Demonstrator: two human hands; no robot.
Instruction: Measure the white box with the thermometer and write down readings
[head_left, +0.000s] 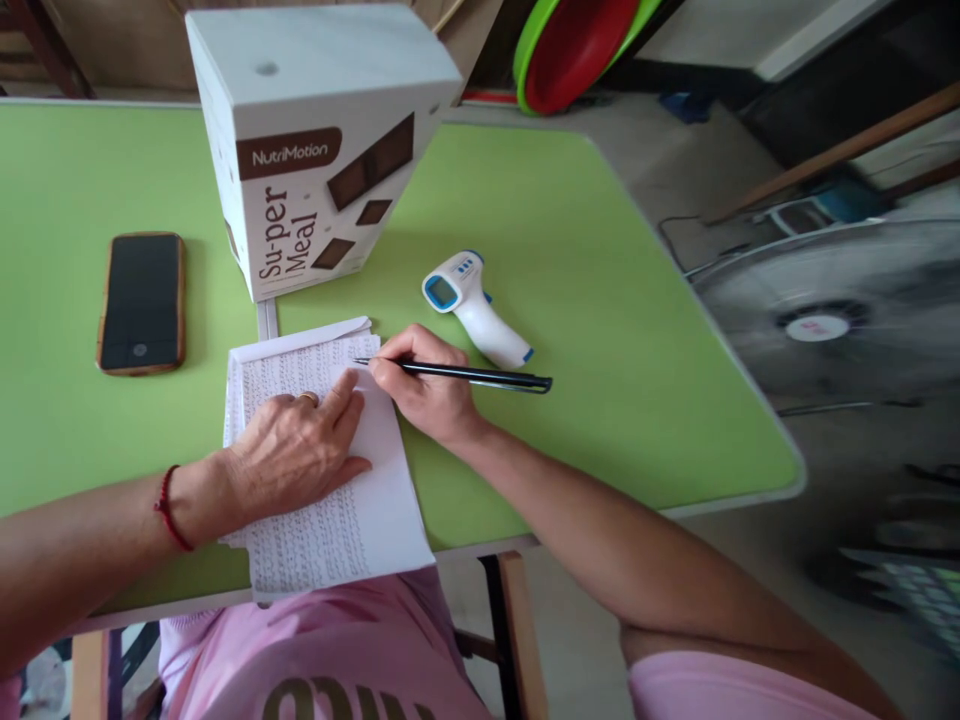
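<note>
A black pen (480,375) is pinched in my right hand (424,385), its tip at the upper right part of a handwritten sheet of paper (397,500). My left hand (300,445) lies flat on that paper with its fingers stretched toward the pen tip. The sheet is covered with dense lines of writing, with a blank strip down its right side. Its top edge is folded over, and its lower end hangs past the table's near edge. Just beyond my right hand rests a white and blue infrared thermometer (480,310).
A tall white "Su-per Meal" box (322,80) stands behind the paper. To the left lies a smartphone (141,310) in a brown case. The green table (600,300) ends at a pale rim on the right, with a fan (825,320) beyond it.
</note>
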